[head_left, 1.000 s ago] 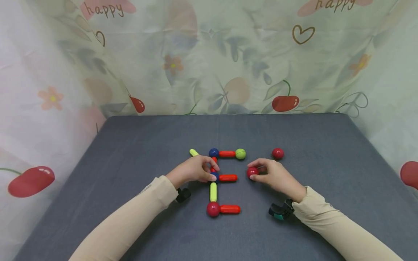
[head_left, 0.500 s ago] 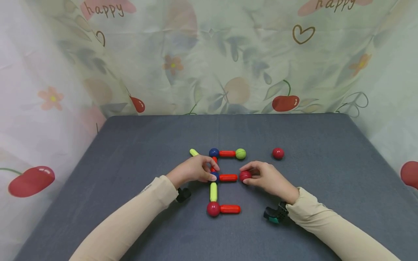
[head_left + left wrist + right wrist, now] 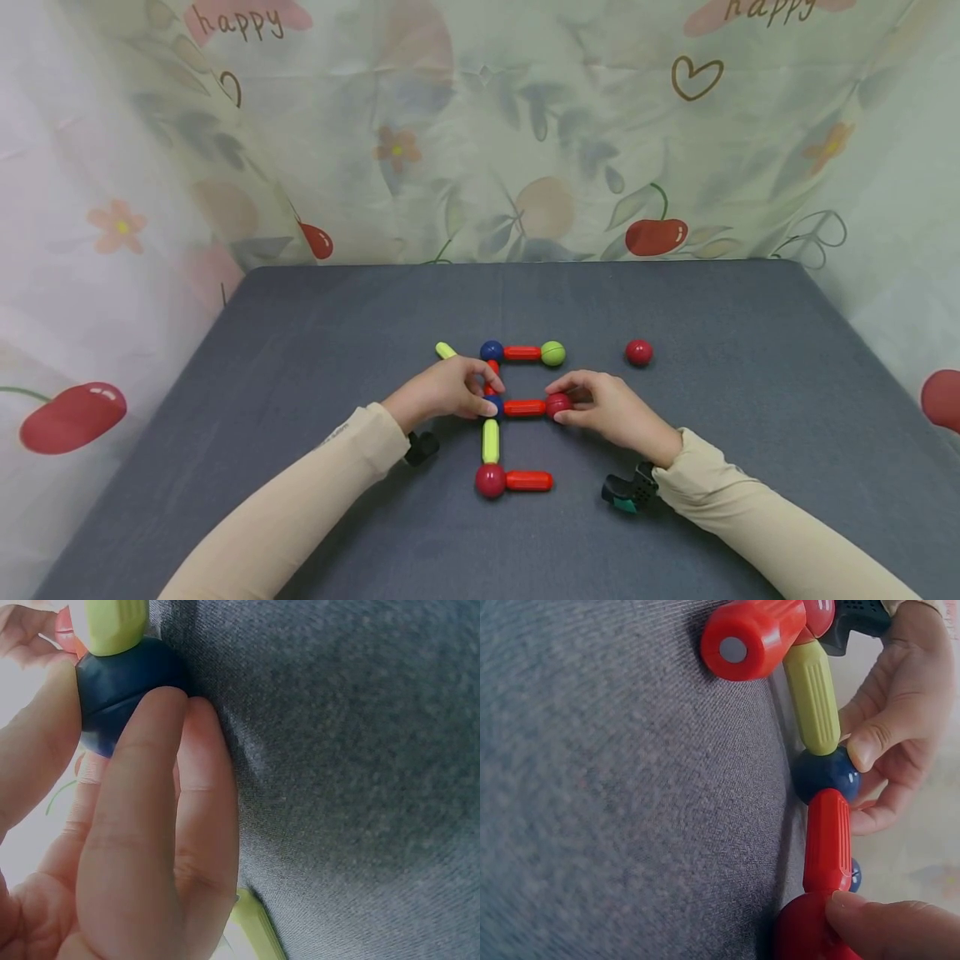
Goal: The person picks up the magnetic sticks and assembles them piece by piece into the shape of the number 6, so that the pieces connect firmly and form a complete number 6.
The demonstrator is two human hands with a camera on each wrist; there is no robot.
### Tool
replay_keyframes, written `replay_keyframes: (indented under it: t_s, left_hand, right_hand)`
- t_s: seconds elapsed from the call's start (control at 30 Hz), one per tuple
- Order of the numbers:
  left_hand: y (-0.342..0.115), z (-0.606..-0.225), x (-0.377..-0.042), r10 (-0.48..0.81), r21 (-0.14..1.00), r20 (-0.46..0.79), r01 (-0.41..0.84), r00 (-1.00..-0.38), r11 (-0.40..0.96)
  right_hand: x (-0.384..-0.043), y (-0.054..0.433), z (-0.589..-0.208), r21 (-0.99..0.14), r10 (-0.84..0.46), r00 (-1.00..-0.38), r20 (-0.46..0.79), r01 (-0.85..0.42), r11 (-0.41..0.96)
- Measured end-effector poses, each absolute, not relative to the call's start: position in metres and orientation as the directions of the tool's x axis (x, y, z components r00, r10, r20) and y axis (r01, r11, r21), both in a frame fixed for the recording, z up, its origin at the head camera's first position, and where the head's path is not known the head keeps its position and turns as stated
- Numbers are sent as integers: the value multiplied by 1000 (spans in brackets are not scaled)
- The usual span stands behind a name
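Note:
My left hand (image 3: 450,387) pinches the middle blue ball (image 3: 124,682) of a magnetic ball-and-rod figure between thumb and fingers. From that ball a red rod (image 3: 525,408) runs right and a yellow-green rod (image 3: 491,442) runs toward me. My right hand (image 3: 615,408) holds a red ball (image 3: 557,406) at the free end of the red rod; the right wrist view shows rod and ball touching. Nearer me, another red ball (image 3: 491,481) bears a second red rod (image 3: 529,481). At the far end, a blue ball (image 3: 492,352), a red rod (image 3: 522,353) and a green ball (image 3: 552,353) form a row.
A loose red ball (image 3: 639,352) lies at the far right of the figure. Partly hidden behind my left hand is a yellow-green rod (image 3: 445,350). The grey cloth-covered table (image 3: 360,308) ends at a patterned curtain (image 3: 480,167).
My right hand has moved left with the red ball, from apart from the middle red rod to touching its end. The left hand stays on the blue ball.

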State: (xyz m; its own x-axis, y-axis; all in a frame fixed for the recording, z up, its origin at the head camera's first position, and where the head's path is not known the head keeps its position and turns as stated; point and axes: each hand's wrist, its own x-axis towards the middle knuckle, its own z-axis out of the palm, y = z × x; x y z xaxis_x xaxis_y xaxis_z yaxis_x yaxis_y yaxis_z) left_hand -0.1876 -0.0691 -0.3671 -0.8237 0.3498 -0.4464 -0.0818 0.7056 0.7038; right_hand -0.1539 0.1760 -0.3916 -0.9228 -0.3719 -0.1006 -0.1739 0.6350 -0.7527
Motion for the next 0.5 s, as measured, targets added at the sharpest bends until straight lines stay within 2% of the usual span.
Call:
replay_keyframes:
  t_s: [0.5]
  left_hand:
    - [-69, -367, -188, 350, 716, -449, -96, -822, 692]
  right_hand:
    - [-155, 176, -391, -730, -367, -922, -124, -166, 663]
